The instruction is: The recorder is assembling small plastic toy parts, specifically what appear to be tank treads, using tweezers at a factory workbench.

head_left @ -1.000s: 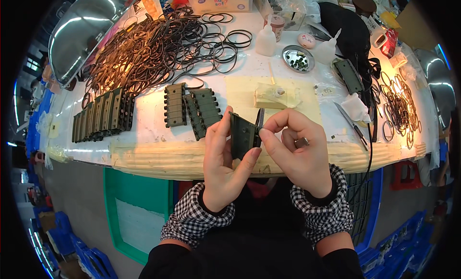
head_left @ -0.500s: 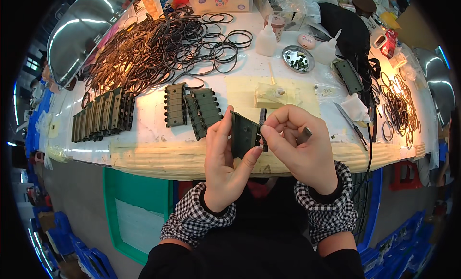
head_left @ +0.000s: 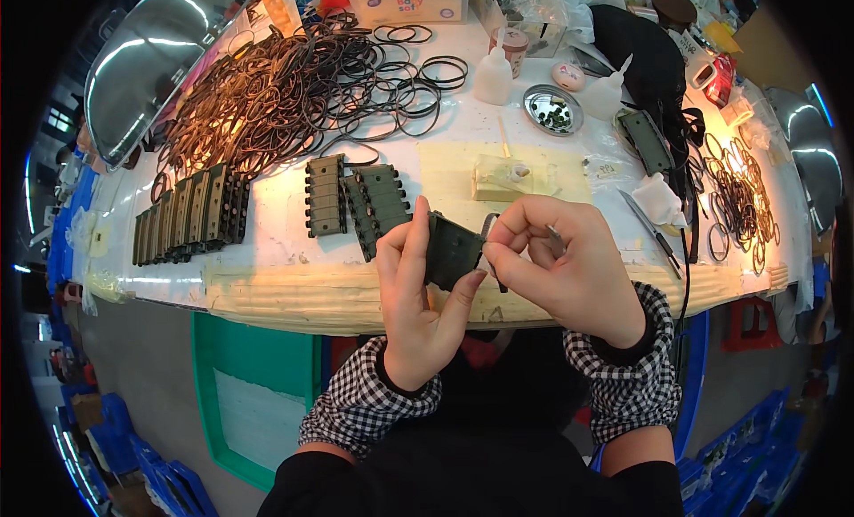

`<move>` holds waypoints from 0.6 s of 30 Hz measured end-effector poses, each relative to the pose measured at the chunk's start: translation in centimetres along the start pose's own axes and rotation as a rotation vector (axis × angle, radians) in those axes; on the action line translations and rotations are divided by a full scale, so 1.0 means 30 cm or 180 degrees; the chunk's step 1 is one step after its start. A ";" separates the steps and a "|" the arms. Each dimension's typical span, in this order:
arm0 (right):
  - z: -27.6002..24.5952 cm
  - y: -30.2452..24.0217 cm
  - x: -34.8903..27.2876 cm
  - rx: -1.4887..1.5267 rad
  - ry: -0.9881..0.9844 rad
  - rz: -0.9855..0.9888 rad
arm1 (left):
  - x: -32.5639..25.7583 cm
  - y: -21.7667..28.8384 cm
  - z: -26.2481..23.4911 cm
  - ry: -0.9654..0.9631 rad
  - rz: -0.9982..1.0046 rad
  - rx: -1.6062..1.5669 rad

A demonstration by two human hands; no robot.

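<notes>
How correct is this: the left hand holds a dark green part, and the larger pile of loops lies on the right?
Wrong side: the head view shows the larger pile of loops on the left. The left hand holds a dark green part.

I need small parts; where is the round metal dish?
In the head view, the round metal dish sits upper right of centre, between two white squeeze bottles, beyond the right hand.
</notes>
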State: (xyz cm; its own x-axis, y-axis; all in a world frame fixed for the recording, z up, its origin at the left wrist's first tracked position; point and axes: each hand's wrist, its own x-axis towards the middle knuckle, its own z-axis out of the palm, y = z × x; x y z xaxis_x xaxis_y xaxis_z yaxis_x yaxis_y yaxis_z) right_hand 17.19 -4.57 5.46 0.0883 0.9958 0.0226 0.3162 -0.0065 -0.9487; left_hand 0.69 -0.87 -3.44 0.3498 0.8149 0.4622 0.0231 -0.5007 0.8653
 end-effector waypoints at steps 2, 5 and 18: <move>0.004 0.007 -0.001 -0.0200 0.0056 -0.0223 | 0.000 -0.009 0.009 0.0036 0.0037 0.0026; 0.022 0.033 -0.003 -0.0418 0.0192 -0.0600 | -0.005 -0.012 0.013 0.0089 0.0031 0.0018; -0.010 -0.002 -0.008 -0.0817 0.0996 -0.1280 | 0.036 0.064 -0.024 -0.0603 -0.1302 -0.2619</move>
State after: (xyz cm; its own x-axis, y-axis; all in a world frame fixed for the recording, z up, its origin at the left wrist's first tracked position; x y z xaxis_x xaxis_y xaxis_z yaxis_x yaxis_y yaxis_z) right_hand 17.43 -4.82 5.60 0.1768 0.8504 0.4956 0.5987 0.3067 -0.7399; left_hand 0.45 -0.76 -1.14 0.6092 0.7846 0.1152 -0.4664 0.2370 0.8522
